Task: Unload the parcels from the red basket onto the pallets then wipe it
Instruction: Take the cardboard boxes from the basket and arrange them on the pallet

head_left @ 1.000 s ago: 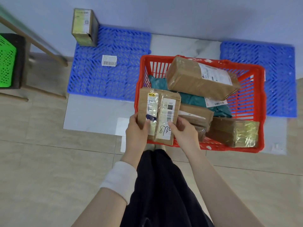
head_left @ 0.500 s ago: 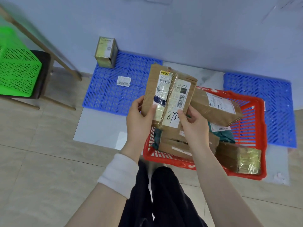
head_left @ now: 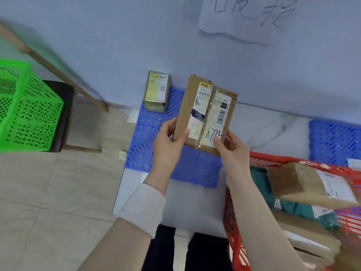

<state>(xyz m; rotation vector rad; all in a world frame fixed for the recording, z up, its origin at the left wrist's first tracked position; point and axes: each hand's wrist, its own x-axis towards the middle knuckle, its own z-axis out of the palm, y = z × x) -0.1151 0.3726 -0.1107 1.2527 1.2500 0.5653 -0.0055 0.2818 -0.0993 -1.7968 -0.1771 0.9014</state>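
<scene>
Wall [head_left: 97,36]: plain, pale lavender-blue, with a handwritten paper sheet [head_left: 244,18] fixed high.
Floor [head_left: 48,192]: beige tiles; white marbled slab [head_left: 263,122] at the wall's foot.
Stool [head_left: 62,114]: dark seat, wooden legs, carrying a green basket [head_left: 25,114].
Wooden bar [head_left: 54,69]: slanting, left.

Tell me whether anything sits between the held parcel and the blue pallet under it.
Nothing visible does. The left hand and right hand hold the parcel over the blue pallet, whose visible grid is bare. A small taped box stands at its far left corner by the wall, clear of the parcel.
</scene>
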